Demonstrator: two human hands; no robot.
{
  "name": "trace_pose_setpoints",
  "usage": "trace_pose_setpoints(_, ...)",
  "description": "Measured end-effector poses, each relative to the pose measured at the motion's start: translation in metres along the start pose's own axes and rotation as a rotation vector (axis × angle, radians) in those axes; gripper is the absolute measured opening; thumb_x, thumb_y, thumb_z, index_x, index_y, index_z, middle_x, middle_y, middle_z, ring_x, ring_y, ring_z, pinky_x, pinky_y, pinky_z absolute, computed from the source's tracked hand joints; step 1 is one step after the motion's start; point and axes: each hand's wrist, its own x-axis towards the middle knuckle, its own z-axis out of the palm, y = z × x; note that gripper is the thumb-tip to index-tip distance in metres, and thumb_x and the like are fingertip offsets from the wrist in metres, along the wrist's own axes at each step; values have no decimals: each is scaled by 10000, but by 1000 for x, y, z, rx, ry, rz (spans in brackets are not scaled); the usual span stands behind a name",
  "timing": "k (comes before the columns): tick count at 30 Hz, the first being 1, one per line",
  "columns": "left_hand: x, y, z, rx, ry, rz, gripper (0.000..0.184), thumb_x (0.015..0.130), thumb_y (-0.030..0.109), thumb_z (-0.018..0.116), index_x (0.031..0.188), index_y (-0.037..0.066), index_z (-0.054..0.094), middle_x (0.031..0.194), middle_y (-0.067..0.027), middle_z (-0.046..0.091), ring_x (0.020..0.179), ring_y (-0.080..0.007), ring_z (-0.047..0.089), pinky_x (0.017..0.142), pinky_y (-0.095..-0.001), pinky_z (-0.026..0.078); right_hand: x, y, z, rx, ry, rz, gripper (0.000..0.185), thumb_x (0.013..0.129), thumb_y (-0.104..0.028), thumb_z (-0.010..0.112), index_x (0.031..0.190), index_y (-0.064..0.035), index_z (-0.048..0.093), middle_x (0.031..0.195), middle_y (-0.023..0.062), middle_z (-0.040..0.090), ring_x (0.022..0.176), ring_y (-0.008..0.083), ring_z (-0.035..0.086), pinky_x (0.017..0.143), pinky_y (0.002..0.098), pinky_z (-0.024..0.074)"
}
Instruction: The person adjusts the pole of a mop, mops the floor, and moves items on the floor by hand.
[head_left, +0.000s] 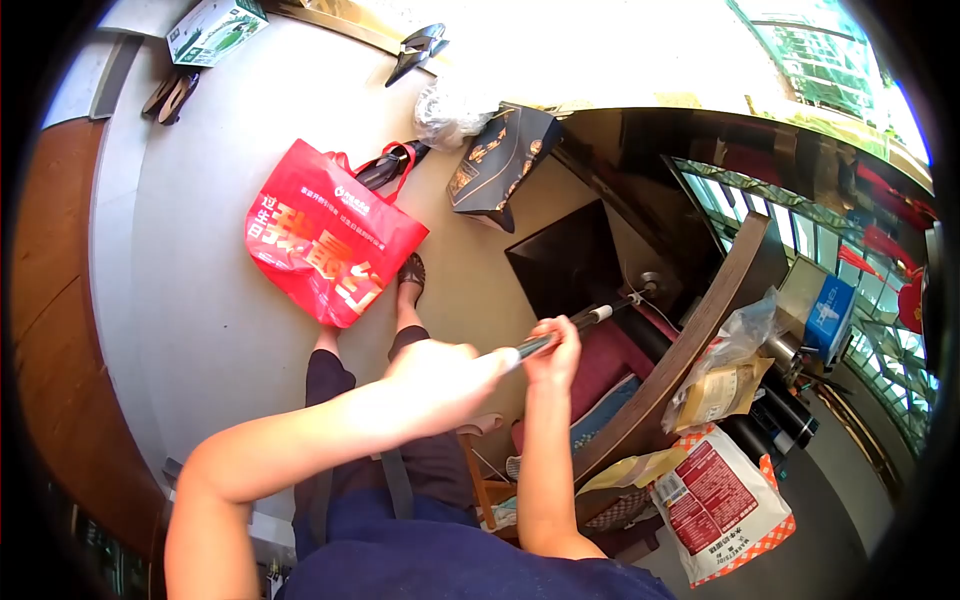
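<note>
A thin dark rod (536, 346) with a white section slants up to the right in front of my body. My left hand (440, 385), bright and overexposed, is closed around its lower end. Farther up the rod, my right hand (553, 352) is wrapped round it. The rod's far end is near a small round metallic object (651, 284) beside a wooden edge (690, 350). A large red tote bag (330, 235) stands on the floor by my feet, left of both hands.
A black patterned bag (503, 165), clear plastic (447, 117) and dark shoes (172, 97) are on the floor. A green and white box (213, 33) stands at the upper left. Packages, including a red and white bag (715, 505), lie at the right, near a blue box (829, 315).
</note>
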Motion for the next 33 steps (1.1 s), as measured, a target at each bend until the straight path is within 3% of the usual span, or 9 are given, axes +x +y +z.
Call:
trace_pose_setpoints(1, 32, 17, -4, -47, -226, -66, 327, 656, 151, 595, 940, 51, 467, 575, -99, 534, 501, -250, 553, 417, -352, 433, 14, -21, -3, 14, 29, 21, 145, 736, -149, 485, 619, -71, 450, 560, 27, 472, 474, 131, 450, 436, 252, 385)
trace_pose_setpoints(3, 73, 44, -5, -23, -362, -109, 338, 635, 136, 596, 891, -33, 455, 635, -110, 582, 589, -242, 594, 504, -326, 475, 41, -51, -23, 17, -61, 93, 172, 745, -183, 470, 620, -67, 458, 564, 17, 479, 468, 98, 443, 430, 227, 375)
trace_pose_setpoints(7, 104, 73, 20, 65, -84, -170, 248, 678, 100, 546, 877, -40, 494, 655, -106, 587, 597, -226, 598, 496, -314, 481, 43, -95, -8, 56, -37, 135, 161, 728, -186, 481, 646, -47, 493, 548, 5, 490, 474, 96, 465, 441, 194, 397)
trace_pose_setpoints(10, 107, 52, 52, 15, -194, -224, 265, 687, 114, 528, 904, -31, 480, 683, -103, 577, 629, -221, 597, 496, -307, 483, 88, -90, -27, -13, 213, 99, 132, 697, -156, 509, 661, -31, 485, 595, 42, 539, 441, 117, 490, 369, 191, 399)
trace_pose_setpoints(15, 46, 13, 29, 87, -61, -211, 296, 700, 143, 544, 965, 26, 481, 639, -89, 554, 574, -208, 576, 469, -309, 466, 88, -40, -9, -176, 155, 89, 170, 682, -160, 535, 664, 1, 484, 596, 60, 540, 471, 126, 514, 409, 206, 418)
trace_pose_setpoints(18, -7, 7, -12, 147, 82, -266, 332, 699, 191, 575, 1003, 77, 506, 600, -82, 523, 519, -219, 546, 435, -317, 431, 50, -2, 35, -269, 68, -57, 130, 689, -119, 516, 662, 3, 479, 597, 96, 535, 480, 167, 502, 466, 241, 438)
trace_pose_setpoints(22, -85, 34, -72, 208, 121, -370, 348, 695, 195, 593, 1027, 113, 527, 579, -81, 484, 482, -225, 515, 422, -322, 400, -41, 41, 84, -259, -64, 56, 66, 719, -80, 496, 708, -20, 471, 641, 77, 514, 578, 174, 532, 496, 260, 444)
trace_pose_setpoints(27, -152, 87, -97, 326, 75, -443, 380, 681, 155, 606, 1051, 122, 527, 561, -71, 423, 439, -212, 463, 415, -313, 375, -109, 63, 78, -220, -225, 101, 115, 711, -100, 503, 743, 11, 506, 597, 116, 556, 452, 183, 511, 431, 268, 436)
trace_pose_setpoints(33, -235, 116, -113, 423, 164, -390, 367, 649, 118, 615, 1007, 70, 551, 538, -58, 389, 406, -191, 416, 384, -304, 339, -174, 105, 81, -146, -451, 277, 142, 748, -128, 487, 779, 6, 522, 627, 107, 561, 508, 202, 543, 496, 278, 464)
